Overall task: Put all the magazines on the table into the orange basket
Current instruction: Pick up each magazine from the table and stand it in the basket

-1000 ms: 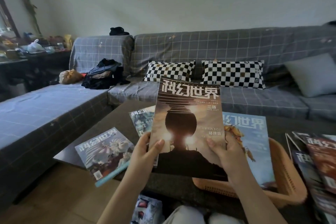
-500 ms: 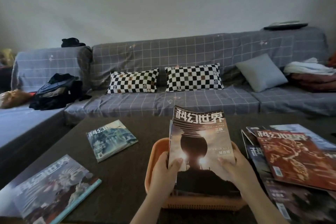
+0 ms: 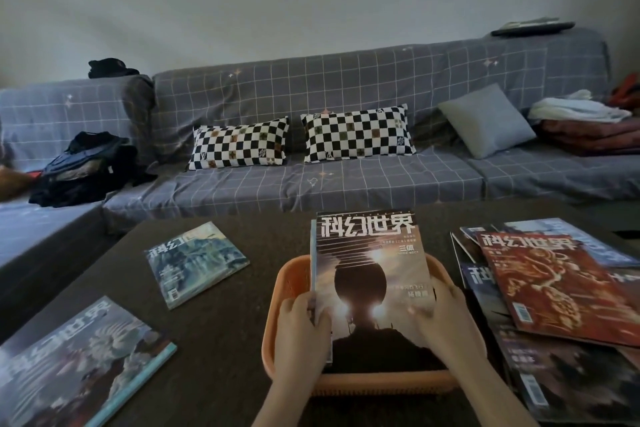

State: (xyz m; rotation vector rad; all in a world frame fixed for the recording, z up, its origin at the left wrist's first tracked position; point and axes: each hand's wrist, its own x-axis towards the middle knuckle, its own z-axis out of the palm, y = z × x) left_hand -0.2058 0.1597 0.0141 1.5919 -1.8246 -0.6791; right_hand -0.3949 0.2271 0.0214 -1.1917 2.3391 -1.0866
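— So where do you stand with the dark-cover magazine [image 3: 372, 284] right now?

— You had it lifted clear in front of the sofa a second ago; now it has come down into the orange basket [image 3: 291, 282] at the near edge of the table [image 3: 221, 333], leaning on another magazine already inside. Your left hand [image 3: 301, 329] is clamped on its left edge and your right hand [image 3: 441, 319] presses its lower right side.

— What does that change for the job?

— This one counts as nearly placed; you only need to let go. Left on the table are the teal magazine [image 3: 195, 262] toward the far left, the pale-blue magazine [image 3: 79, 367] at the near left corner, and the overlapping pile topped by a red magazine [image 3: 554, 291] along the right edge
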